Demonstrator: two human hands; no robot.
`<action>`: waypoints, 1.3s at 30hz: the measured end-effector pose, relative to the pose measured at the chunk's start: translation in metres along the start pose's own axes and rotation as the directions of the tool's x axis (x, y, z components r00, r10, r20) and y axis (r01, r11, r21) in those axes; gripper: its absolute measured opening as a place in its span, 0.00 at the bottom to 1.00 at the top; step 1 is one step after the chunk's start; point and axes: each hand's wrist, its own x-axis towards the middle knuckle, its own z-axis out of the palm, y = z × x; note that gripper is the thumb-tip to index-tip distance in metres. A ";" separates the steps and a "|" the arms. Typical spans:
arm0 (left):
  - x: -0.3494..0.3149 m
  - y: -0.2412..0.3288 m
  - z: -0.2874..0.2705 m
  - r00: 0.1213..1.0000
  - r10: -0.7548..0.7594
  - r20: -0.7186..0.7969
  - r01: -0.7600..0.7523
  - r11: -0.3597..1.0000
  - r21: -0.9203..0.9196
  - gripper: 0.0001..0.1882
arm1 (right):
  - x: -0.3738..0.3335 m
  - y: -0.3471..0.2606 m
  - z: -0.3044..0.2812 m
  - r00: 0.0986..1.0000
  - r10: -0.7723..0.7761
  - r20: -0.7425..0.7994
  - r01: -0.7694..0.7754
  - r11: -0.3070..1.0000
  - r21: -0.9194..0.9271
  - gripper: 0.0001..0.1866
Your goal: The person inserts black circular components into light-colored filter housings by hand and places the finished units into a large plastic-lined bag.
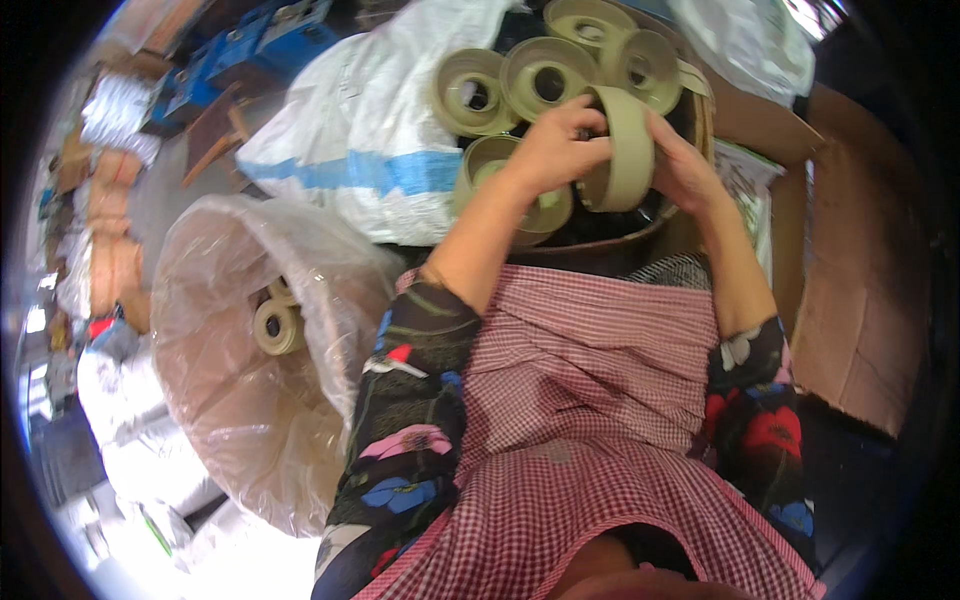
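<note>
Between my two hands stands an olive-green round plastic part [630, 150], turned on edge so its broad rim faces me. My left hand [562, 145] grips it from the left, with fingers curled at its open side. My right hand [684, 165] holds the opposite side, and its fingertips are partly hidden behind the rim. Just beyond lie several like parts with a hole in the middle, among them one round part [512, 85] at the back and another round part [545, 215] close to my left forearm. They rest on a dark surface inside a container.
Left of me stands a large bin lined with clear plastic [215, 290]; a few smaller round parts [275, 328] lie in it. A white woven sack [360, 120] with a blue stripe drapes beside the container. Open cardboard [860, 260] stands at the right, blue crates [235, 50] far left.
</note>
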 end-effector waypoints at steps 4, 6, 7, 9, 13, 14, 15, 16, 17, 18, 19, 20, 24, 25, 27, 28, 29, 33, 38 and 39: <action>-0.008 -0.005 0.003 0.994 0.081 -0.068 -0.072 0.989 0.129 0.11 | 0.008 0.005 0.012 1.000 -0.005 0.003 0.005 0.997 0.083 0.29; -0.005 -0.001 0.001 0.998 -0.026 -0.060 0.036 0.986 0.161 0.16 | 0.009 0.001 0.022 0.993 0.002 -0.121 0.023 0.979 0.202 0.24; -0.003 0.001 0.002 0.992 -0.098 -0.075 0.107 0.985 0.138 0.18 | 0.009 0.000 0.023 0.983 -0.020 -0.182 0.063 0.971 0.230 0.22; 0.001 0.007 0.004 0.969 0.063 -0.240 -0.039 0.994 0.102 0.22 | 0.007 -0.003 0.033 0.940 -0.218 -0.261 0.225 0.974 -0.004 0.21; 0.003 0.012 -0.003 0.968 -0.088 -0.237 0.038 0.977 -0.208 0.23 | -0.006 -0.010 0.047 0.885 -0.413 -0.214 0.399 0.911 -0.104 0.24; 0.003 0.009 -0.010 0.975 -0.134 -0.179 0.074 0.949 -0.306 0.23 | -0.009 -0.012 0.052 0.883 -0.431 -0.188 0.417 0.902 -0.107 0.24; 0.003 0.000 -0.015 0.972 -0.183 -0.144 0.124 0.930 -0.347 0.23 | -0.011 -0.010 0.056 0.877 -0.457 -0.151 0.429 0.884 -0.185 0.25; 0.003 -0.008 -0.021 0.967 -0.231 -0.109 0.174 0.906 -0.386 0.23 | -0.012 -0.007 0.060 0.871 -0.479 -0.112 0.440 0.859 -0.261 0.25; 0.003 -0.010 -0.021 0.959 -0.277 -0.062 0.226 0.876 -0.426 0.22 | -0.014 -0.004 0.059 0.863 -0.499 -0.078 0.447 0.828 -0.339 0.26; 0.003 -0.011 -0.020 0.964 -0.264 -0.042 0.216 0.862 -0.460 0.20 | -0.012 -0.001 0.052 0.850 -0.526 -0.033 0.439 0.742 -0.506 0.28; 0.001 -0.013 -0.022 0.951 -0.309 0.034 0.280 0.805 -0.524 0.20 | -0.011 0.000 0.050 0.813 -0.582 0.006 0.486 0.672 -0.558 0.29; 0.001 -0.007 -0.024 0.932 -0.344 0.111 0.342 0.739 -0.580 0.20 | -0.011 -0.003 0.050 0.772 -0.633 0.052 0.528 0.594 -0.607 0.29; -0.002 -0.009 -0.020 0.910 -0.359 0.207 0.398 0.615 -0.681 0.22 | -0.004 0.000 0.048 0.708 -0.674 0.208 0.659 0.525 -0.539 0.32; -0.004 -0.009 -0.019 0.909 -0.363 0.204 0.395 0.595 -0.700 0.22 | -0.004 0.000 0.048 0.698 -0.676 0.237 0.670 0.500 -0.549 0.33; -0.005 -0.003 -0.018 0.909 -0.381 0.172 0.401 0.677 -0.617 0.20 | -0.006 0.002 0.048 0.807 -0.582 0.097 0.557 0.696 -0.453 0.26; -0.005 -0.009 -0.017 0.920 -0.369 0.130 0.374 0.733 -0.568 0.20 | -0.003 0.004 0.045 0.868 -0.495 0.028 0.466 0.796 -0.386 0.25; -0.006 -0.012 -0.016 0.931 -0.354 0.086 0.346 0.785 -0.514 0.19 | 0.001 0.006 0.041 0.918 -0.395 -0.031 0.367 0.878 -0.306 0.24; -0.007 0.002 -0.025 0.947 -0.320 -0.042 0.298 0.918 -0.263 0.19 | 0.013 -0.004 0.013 0.978 0.189 -0.094 -0.211 0.881 -0.423 0.26; -0.005 0.001 -0.038 0.939 -0.325 -0.109 0.230 0.832 -0.504 0.11 | 0.040 0.021 0.006 0.810 -0.477 -0.342 0.036 0.621 -0.783 0.23; -0.007 0.004 -0.041 0.948 -0.293 -0.124 0.177 0.809 -0.560 0.10 | 0.048 0.025 0.006 0.788 -0.538 -0.298 0.072 0.563 -0.824 0.22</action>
